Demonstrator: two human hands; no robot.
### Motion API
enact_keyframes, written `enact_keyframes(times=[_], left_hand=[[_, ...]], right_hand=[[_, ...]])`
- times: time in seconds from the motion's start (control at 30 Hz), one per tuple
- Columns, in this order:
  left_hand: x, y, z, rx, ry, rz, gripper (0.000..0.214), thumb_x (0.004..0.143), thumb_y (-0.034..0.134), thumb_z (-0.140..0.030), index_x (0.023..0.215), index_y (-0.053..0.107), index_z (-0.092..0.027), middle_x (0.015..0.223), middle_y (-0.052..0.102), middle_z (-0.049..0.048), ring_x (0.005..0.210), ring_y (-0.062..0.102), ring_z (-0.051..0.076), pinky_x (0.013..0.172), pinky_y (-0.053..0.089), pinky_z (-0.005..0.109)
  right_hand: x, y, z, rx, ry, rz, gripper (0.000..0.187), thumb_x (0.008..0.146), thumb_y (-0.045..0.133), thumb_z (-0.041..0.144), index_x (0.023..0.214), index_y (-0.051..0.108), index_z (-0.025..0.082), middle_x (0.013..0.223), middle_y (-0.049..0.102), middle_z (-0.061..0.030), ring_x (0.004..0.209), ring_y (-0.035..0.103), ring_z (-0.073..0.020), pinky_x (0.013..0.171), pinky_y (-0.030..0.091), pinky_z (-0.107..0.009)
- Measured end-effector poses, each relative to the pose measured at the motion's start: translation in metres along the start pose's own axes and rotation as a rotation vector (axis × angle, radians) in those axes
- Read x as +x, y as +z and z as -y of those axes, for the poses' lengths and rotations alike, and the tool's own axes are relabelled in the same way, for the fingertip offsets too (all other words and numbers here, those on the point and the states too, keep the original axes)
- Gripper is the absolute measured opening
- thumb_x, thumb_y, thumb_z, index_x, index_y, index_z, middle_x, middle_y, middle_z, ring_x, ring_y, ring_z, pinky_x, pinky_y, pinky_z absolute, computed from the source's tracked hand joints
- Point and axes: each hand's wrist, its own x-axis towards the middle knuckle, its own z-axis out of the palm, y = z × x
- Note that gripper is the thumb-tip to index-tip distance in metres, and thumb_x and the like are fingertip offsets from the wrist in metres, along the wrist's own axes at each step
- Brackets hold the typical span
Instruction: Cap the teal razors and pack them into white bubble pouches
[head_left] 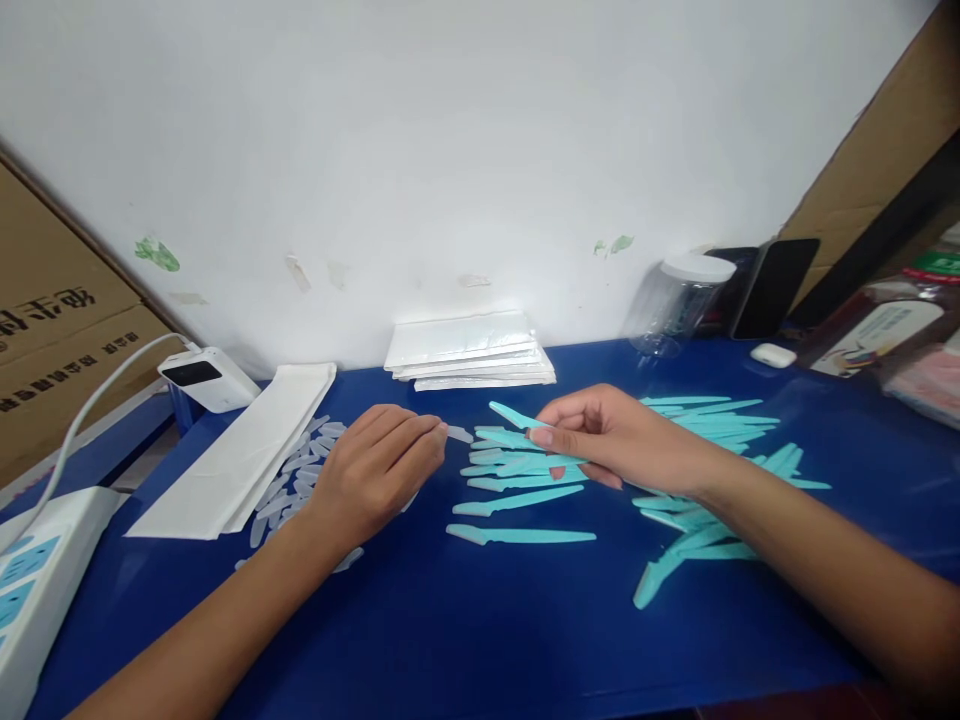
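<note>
My right hand (604, 435) pinches a turquoise eyebrow razor (511, 414) between thumb and fingers, with its head pointing left. Facing it, my left hand (379, 462) is closed on a small translucent blade cover (459, 434) whose end sticks out past the fingertips. The cover and the held razor are apart. Below my right hand, several turquoise razors (525, 502) lie in a rough column, heads to the left. A looser pile of razors (694, 540) spreads under and beyond my right forearm. Beside and partly behind my left hand lies a heap of translucent covers (304, 478).
Flat white packets (232, 460) lie at left, and a stack of them (469, 345) rests against the wall. A white power bank (208, 378) and power strip (56, 580) stand at far left. A clear jar (675, 310), phone (774, 288) and bottle (877, 320) are back right.
</note>
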Motion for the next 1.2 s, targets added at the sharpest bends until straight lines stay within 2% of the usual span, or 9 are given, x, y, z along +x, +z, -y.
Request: enact_keyframes(times=[0.3, 0.57, 0.73, 0.8, 0.87, 0.93, 1.03, 1.1, 1.2], left_hand=[[-0.003, 0.003, -0.007, -0.066, -0.003, 0.009, 0.026, 0.091, 0.077, -0.002, 0.114, 0.070, -0.012, 0.098, 0.082, 0.0131, 0.086, 0.076, 0.025, 0.078, 0.064, 0.042], [-0.008, 0.005, -0.020, -0.253, 0.024, -0.052, 0.039, 0.091, 0.072, 0.006, 0.129, 0.069, -0.001, 0.113, 0.080, 0.0229, 0.105, 0.076, 0.029, 0.089, 0.066, 0.047], [-0.009, 0.004, -0.014, -0.281, -0.039, -0.045, 0.043, 0.093, 0.074, 0.000, 0.135, 0.070, -0.011, 0.118, 0.081, 0.0160, 0.109, 0.077, 0.026, 0.094, 0.065, 0.042], [-0.005, -0.006, 0.002, -0.252, -0.164, 0.044, 0.037, 0.096, 0.078, -0.015, 0.133, 0.071, -0.018, 0.113, 0.083, 0.0097, 0.098, 0.078, 0.022, 0.088, 0.065, 0.036], [-0.001, -0.021, 0.022, -0.255, -0.406, 0.218, 0.027, 0.099, 0.077, -0.036, 0.121, 0.076, -0.021, 0.095, 0.081, 0.0052, 0.075, 0.074, 0.019, 0.070, 0.062, 0.031], [0.000, -0.036, 0.041, -0.382, -0.613, 0.531, 0.028, 0.096, 0.075, -0.051, 0.094, 0.079, -0.023, 0.065, 0.069, -0.0008, 0.054, 0.061, 0.015, 0.050, 0.049, 0.026], [-0.001, -0.046, 0.053, -0.520, -0.759, 0.825, 0.035, 0.083, 0.084, -0.059, 0.082, 0.078, -0.025, 0.059, 0.063, -0.0009, 0.051, 0.057, 0.015, 0.045, 0.040, 0.025], [-0.002, -0.043, 0.049, -0.558, -0.768, 0.883, 0.036, 0.079, 0.086, -0.060, 0.089, 0.080, -0.026, 0.070, 0.069, 0.0014, 0.059, 0.063, 0.018, 0.049, 0.043, 0.025], [-0.003, -0.034, 0.039, -0.582, -0.755, 0.895, 0.030, 0.090, 0.076, -0.055, 0.101, 0.079, -0.027, 0.080, 0.073, 0.0027, 0.066, 0.066, 0.019, 0.054, 0.047, 0.026]], right_hand=[[0.002, 0.007, -0.006, -0.001, 0.017, 0.019, 0.038, 0.094, 0.078, 0.057, 0.088, 0.076, 0.019, 0.061, 0.065, 0.0034, 0.041, 0.044, -0.0072, 0.043, 0.037, -0.023], [0.004, 0.014, -0.007, 0.065, -0.011, 0.054, 0.038, 0.094, 0.078, 0.055, 0.084, 0.072, 0.018, 0.062, 0.064, 0.0044, 0.040, 0.043, -0.0059, 0.041, 0.034, -0.021], [0.002, 0.014, -0.004, 0.092, -0.004, 0.060, 0.039, 0.094, 0.078, 0.057, 0.086, 0.073, 0.019, 0.061, 0.061, 0.0054, 0.040, 0.042, -0.0059, 0.042, 0.034, -0.022], [0.001, 0.011, -0.004, 0.085, -0.014, 0.035, 0.041, 0.095, 0.076, 0.059, 0.086, 0.071, 0.019, 0.056, 0.056, 0.0072, 0.041, 0.041, -0.0062, 0.049, 0.042, -0.024], [0.000, 0.005, -0.004, 0.044, -0.032, -0.016, 0.042, 0.095, 0.075, 0.060, 0.084, 0.070, 0.020, 0.054, 0.053, 0.0079, 0.043, 0.041, -0.0069, 0.056, 0.047, -0.027], [0.001, -0.002, -0.006, -0.021, -0.040, -0.065, 0.043, 0.095, 0.075, 0.061, 0.082, 0.068, 0.021, 0.056, 0.051, 0.0074, 0.045, 0.042, -0.0078, 0.055, 0.046, -0.027], [0.001, -0.009, -0.008, -0.101, -0.041, -0.089, 0.043, 0.095, 0.074, 0.060, 0.080, 0.065, 0.021, 0.059, 0.051, 0.0060, 0.047, 0.044, -0.0087, 0.049, 0.039, -0.025], [0.002, -0.010, -0.009, -0.127, -0.040, -0.089, 0.042, 0.096, 0.074, 0.060, 0.081, 0.066, 0.021, 0.060, 0.052, 0.0055, 0.048, 0.044, -0.0087, 0.048, 0.038, -0.025], [0.002, -0.007, -0.006, -0.129, -0.026, -0.064, 0.041, 0.095, 0.075, 0.059, 0.085, 0.069, 0.020, 0.061, 0.055, 0.0048, 0.047, 0.044, -0.0086, 0.046, 0.036, -0.024]])
